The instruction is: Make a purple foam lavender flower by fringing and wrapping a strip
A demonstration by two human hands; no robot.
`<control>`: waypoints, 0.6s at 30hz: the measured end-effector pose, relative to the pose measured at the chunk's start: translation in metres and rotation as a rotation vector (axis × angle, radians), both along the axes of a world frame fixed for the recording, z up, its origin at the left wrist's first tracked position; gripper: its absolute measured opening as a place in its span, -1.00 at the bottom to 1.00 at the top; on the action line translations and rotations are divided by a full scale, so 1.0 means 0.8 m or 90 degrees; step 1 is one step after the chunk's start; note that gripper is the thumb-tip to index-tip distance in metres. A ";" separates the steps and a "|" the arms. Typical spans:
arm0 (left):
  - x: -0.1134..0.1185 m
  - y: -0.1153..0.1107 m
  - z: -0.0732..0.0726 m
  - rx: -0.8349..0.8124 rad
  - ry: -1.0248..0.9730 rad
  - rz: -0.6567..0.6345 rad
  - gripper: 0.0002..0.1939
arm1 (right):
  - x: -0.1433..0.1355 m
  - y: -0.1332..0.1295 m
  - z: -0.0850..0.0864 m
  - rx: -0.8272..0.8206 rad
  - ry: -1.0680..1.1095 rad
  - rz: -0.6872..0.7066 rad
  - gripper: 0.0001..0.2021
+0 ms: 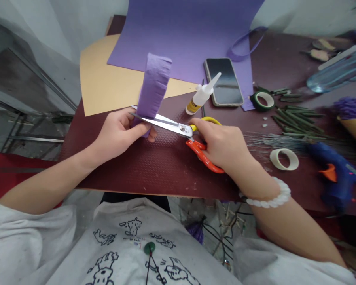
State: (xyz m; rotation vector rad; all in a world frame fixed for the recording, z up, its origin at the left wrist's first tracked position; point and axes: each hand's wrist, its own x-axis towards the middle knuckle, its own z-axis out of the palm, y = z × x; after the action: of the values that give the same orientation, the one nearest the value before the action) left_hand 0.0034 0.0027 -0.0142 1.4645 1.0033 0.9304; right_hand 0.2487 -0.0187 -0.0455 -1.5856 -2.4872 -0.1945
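My left hand (123, 130) pinches the lower end of a purple fringed strip (154, 85), which stands up from the fingers and curls over at the top. Short cuts run along its right edge. In my right hand (224, 144) is a pair of scissors (172, 126) with one yellow and one red-orange handle. Their blades are parted and lie across the strip just above my left fingers. Behind the scissors a small white glue bottle (199, 99) with a pointed nozzle and yellow label stands on the table.
A purple sheet (178, 35) and a tan sheet (106, 75) lie at the back. Nearby are a phone (224, 83), green tape (262, 100), green stems (296, 120), thin wires (264, 140), a white tape roll (284, 159), a blue glue gun (338, 174) and a clear bottle (338, 73).
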 end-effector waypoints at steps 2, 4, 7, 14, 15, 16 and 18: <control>-0.001 0.000 -0.002 -0.008 -0.001 -0.002 -0.92 | 0.001 -0.002 0.001 0.006 -0.009 -0.006 -0.67; -0.002 0.001 -0.003 -0.012 0.001 -0.003 -0.91 | 0.001 -0.004 0.002 0.001 -0.005 -0.003 -0.67; -0.003 0.002 -0.004 -0.020 -0.009 -0.011 -0.92 | 0.000 -0.006 0.004 -0.012 0.027 0.015 -0.61; -0.001 0.001 -0.009 0.017 -0.060 0.009 -0.97 | 0.001 0.000 -0.001 -0.036 0.089 0.087 -0.40; -0.001 0.001 -0.009 0.015 -0.058 0.014 -0.96 | 0.001 0.000 -0.001 -0.043 0.090 0.081 -0.40; -0.002 0.001 -0.009 0.011 -0.055 0.013 -0.95 | 0.001 0.000 -0.001 -0.048 0.088 0.073 -0.41; -0.002 0.001 -0.009 0.005 -0.061 -0.001 -0.94 | 0.002 -0.001 0.000 -0.052 0.076 0.055 -0.42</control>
State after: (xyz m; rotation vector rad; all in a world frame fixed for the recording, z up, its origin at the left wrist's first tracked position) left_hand 0.0016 0.0038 -0.0213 1.4136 0.9284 0.9954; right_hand 0.2500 -0.0198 -0.0457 -1.4684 -2.4940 0.0144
